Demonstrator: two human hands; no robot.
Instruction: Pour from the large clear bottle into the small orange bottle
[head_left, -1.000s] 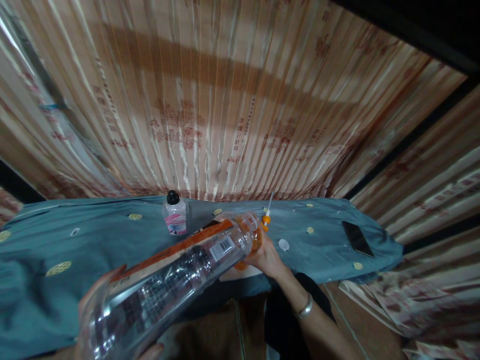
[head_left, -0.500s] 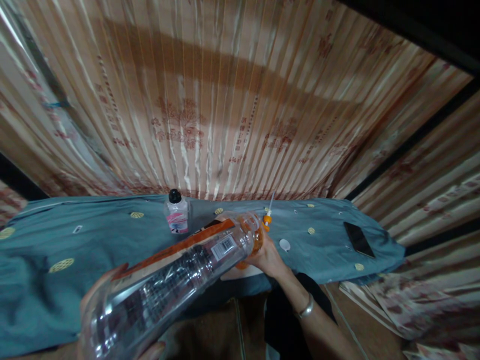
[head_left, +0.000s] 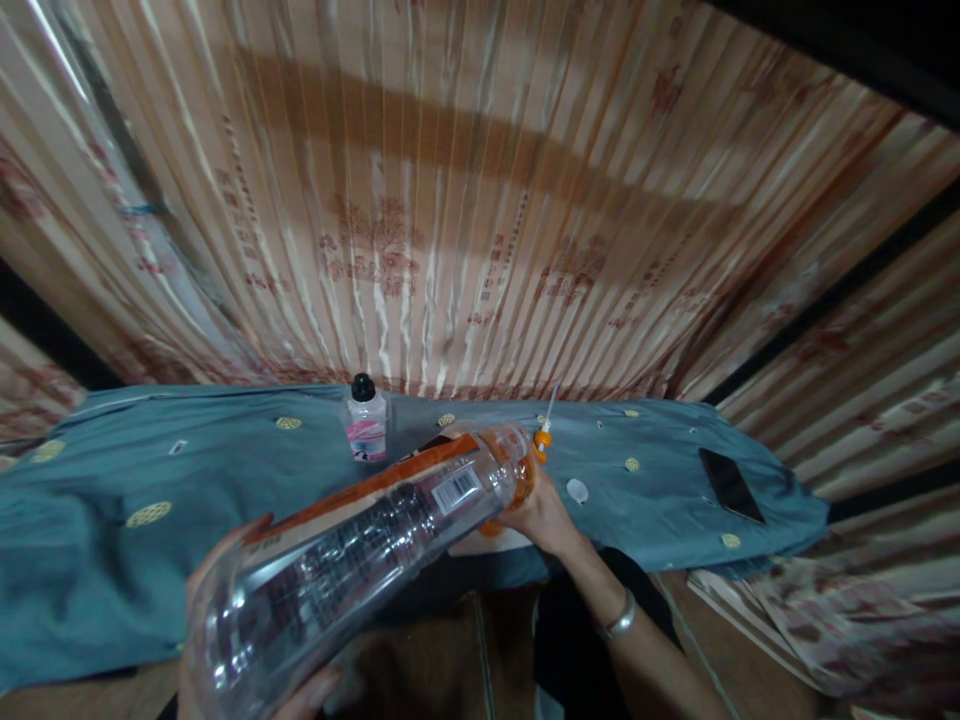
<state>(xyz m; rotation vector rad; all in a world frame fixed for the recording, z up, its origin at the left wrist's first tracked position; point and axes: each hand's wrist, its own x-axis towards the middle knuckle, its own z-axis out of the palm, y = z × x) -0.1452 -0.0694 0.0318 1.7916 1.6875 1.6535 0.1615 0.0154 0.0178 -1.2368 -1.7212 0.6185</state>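
A large clear plastic bottle [head_left: 352, 560] with an orange and cream label and a barcode tilts across the front, its neck to the right and lower. My left hand [head_left: 217, 562] is closed around its wide base end. At the bottle's neck, my right hand [head_left: 546, 515] is wrapped round an orange see-through container [head_left: 523, 482], mostly hidden behind the bottle and fingers. Whether the bottle's mouth touches the container I cannot tell. Just beyond the right hand is an orange and white pump top [head_left: 542, 438] with a thin pale tube.
A small clear bottle [head_left: 367, 425] with a black cap and pink label stands on the teal patterned cloth [head_left: 247, 470]. A black phone [head_left: 731, 485] lies at the right, and a white round disc [head_left: 577, 490] nearer the hand. Patterned curtains [head_left: 450, 200] hang behind.
The whole view has shifted slightly, so everything appears a little further right. Both hands keep their hold, and the large bottle stays tilted much as before.
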